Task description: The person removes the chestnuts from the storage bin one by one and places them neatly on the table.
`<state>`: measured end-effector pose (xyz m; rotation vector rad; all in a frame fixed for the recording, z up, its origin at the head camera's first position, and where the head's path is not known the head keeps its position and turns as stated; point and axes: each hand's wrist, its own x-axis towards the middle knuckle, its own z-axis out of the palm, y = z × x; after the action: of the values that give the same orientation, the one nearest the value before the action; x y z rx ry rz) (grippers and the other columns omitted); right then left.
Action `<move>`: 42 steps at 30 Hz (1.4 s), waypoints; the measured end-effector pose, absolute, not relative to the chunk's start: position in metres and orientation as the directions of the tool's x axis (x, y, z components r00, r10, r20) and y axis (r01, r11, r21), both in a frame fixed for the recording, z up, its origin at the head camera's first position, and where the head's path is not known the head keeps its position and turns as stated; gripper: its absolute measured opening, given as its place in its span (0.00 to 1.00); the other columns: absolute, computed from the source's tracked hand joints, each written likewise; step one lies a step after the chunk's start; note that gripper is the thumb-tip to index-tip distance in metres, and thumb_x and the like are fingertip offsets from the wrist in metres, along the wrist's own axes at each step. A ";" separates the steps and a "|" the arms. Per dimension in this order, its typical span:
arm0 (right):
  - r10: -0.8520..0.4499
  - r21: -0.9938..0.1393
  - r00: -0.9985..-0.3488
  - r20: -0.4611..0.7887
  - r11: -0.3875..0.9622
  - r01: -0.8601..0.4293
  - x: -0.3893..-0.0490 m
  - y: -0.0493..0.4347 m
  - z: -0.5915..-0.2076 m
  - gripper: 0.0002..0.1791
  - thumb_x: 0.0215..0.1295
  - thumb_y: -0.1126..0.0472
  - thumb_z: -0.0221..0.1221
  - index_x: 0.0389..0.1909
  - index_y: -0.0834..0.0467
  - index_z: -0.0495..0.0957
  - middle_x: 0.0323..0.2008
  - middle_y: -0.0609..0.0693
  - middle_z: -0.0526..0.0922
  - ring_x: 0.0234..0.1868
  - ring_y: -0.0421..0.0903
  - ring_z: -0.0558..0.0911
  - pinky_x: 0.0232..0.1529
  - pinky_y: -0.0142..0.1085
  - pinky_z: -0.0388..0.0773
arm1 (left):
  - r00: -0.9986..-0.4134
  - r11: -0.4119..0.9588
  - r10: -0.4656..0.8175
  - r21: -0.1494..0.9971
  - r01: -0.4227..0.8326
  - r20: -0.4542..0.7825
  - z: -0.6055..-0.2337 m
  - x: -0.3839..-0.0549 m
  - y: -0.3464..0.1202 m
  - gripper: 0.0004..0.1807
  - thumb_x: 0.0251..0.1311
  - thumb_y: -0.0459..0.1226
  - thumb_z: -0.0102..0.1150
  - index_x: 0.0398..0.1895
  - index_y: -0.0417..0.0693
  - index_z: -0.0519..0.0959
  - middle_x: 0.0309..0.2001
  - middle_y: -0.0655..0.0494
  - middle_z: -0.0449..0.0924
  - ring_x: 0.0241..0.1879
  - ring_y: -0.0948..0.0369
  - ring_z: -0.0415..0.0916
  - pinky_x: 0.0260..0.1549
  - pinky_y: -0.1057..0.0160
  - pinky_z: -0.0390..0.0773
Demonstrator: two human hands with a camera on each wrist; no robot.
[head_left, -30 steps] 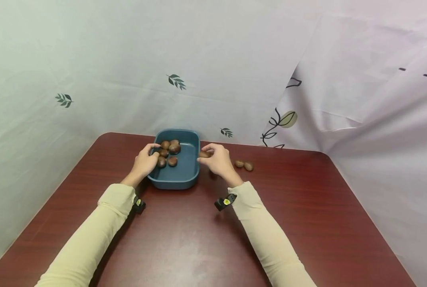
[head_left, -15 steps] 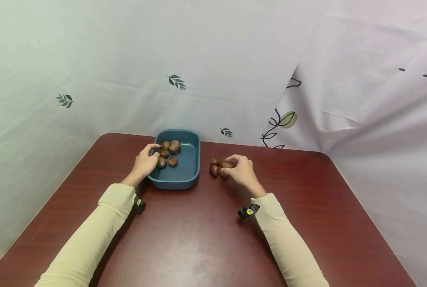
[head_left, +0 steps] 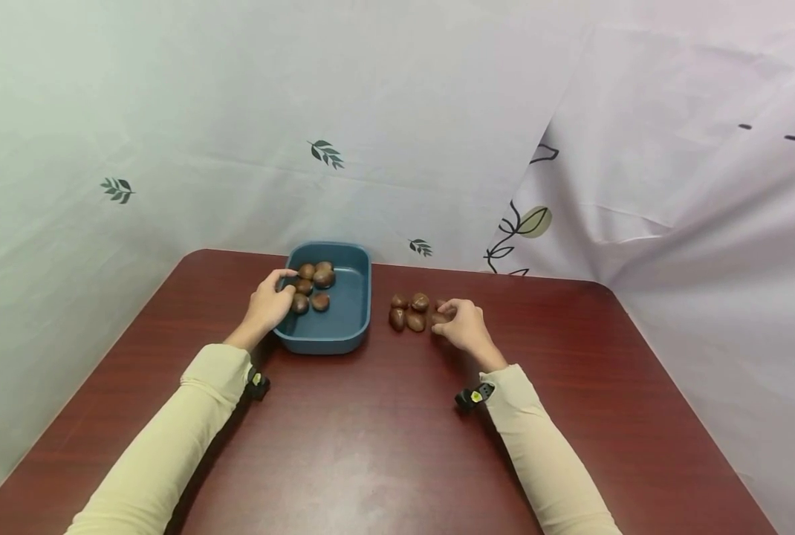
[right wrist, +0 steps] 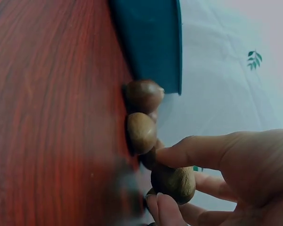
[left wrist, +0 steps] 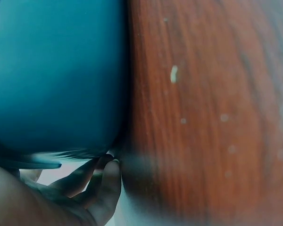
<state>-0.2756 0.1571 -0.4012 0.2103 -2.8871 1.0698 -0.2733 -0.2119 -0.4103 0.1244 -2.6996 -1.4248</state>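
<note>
My left hand (head_left: 268,303) grips the left wall of a blue plastic box (head_left: 333,345), thumb over the rim. The left wrist view shows its fingers (left wrist: 111,186) against the box's outer side. Several brown chestnuts (head_left: 320,301) lie inside, mostly along the left. To the right of the box, more chestnuts (head_left: 415,321) sit in short rows on the table. At the right end of these rows, my right hand (head_left: 463,325) holds a chestnut (right wrist: 174,182) between thumb and fingers, low over the table. Another chestnut (head_left: 441,304) peeks out behind its fingers.
The dark red wooden table (head_left: 344,438) reaches back to a pale patterned cloth (head_left: 384,200), which also hangs at both sides. The box stands near the table's back edge. Each wrist carries a black strap with a small device (head_left: 475,396).
My right hand has gone from the box's right rim, where it held a chestnut, to the right end of the chestnut rows. The left hand keeps its place on the box.
</note>
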 end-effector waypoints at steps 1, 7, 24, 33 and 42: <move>-0.107 -0.641 -0.990 0.097 0.754 -0.144 -0.276 0.158 -0.402 0.16 0.52 0.64 0.73 0.43 0.63 0.83 0.42 0.57 0.86 0.45 0.56 0.79 0.46 0.47 0.76 | -0.993 0.563 -0.112 0.826 -0.031 0.039 -0.410 -0.273 -0.212 0.25 0.73 0.41 0.36 0.71 0.50 0.65 0.73 0.37 0.58 0.50 0.41 0.66 0.46 0.45 0.65; -0.109 -0.621 -0.989 0.100 0.770 -0.147 -0.279 0.160 -0.409 0.16 0.51 0.63 0.73 0.42 0.63 0.84 0.41 0.56 0.86 0.45 0.57 0.78 0.45 0.48 0.76 | -0.993 0.562 -0.110 0.827 -0.034 0.034 -0.409 -0.272 -0.211 0.25 0.73 0.41 0.36 0.71 0.50 0.64 0.73 0.37 0.58 0.50 0.40 0.67 0.47 0.45 0.65; -0.071 -0.570 -0.997 0.023 0.819 -0.072 -0.274 0.161 -0.402 0.24 0.51 0.54 0.74 0.49 0.55 0.83 0.41 0.51 0.85 0.42 0.53 0.82 0.39 0.52 0.75 | -0.993 0.557 -0.113 0.830 -0.040 0.028 -0.409 -0.271 -0.212 0.25 0.73 0.42 0.36 0.71 0.50 0.64 0.73 0.38 0.59 0.52 0.40 0.67 0.48 0.43 0.67; -0.069 -0.620 -0.992 0.108 0.775 -0.122 -0.274 0.154 -0.376 0.23 0.56 0.50 0.70 0.51 0.56 0.81 0.46 0.54 0.85 0.46 0.54 0.83 0.43 0.53 0.77 | -0.994 0.556 -0.106 0.831 -0.030 0.035 -0.408 -0.276 -0.212 0.25 0.73 0.42 0.37 0.71 0.50 0.65 0.73 0.39 0.59 0.51 0.41 0.66 0.47 0.45 0.65; -0.188 -0.736 -0.948 0.257 0.598 -0.318 -0.280 0.097 -0.355 0.22 0.62 0.58 0.66 0.56 0.58 0.79 0.45 0.60 0.84 0.45 0.53 0.83 0.46 0.46 0.79 | -0.992 0.560 -0.121 0.827 -0.045 0.028 -0.410 -0.276 -0.212 0.25 0.72 0.41 0.38 0.70 0.50 0.66 0.72 0.39 0.60 0.52 0.41 0.66 0.47 0.45 0.65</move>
<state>-0.2797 0.0968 -0.3548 0.4254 -2.6691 1.2754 -0.2758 -0.2120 -0.4099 0.1441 -2.7023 -1.4291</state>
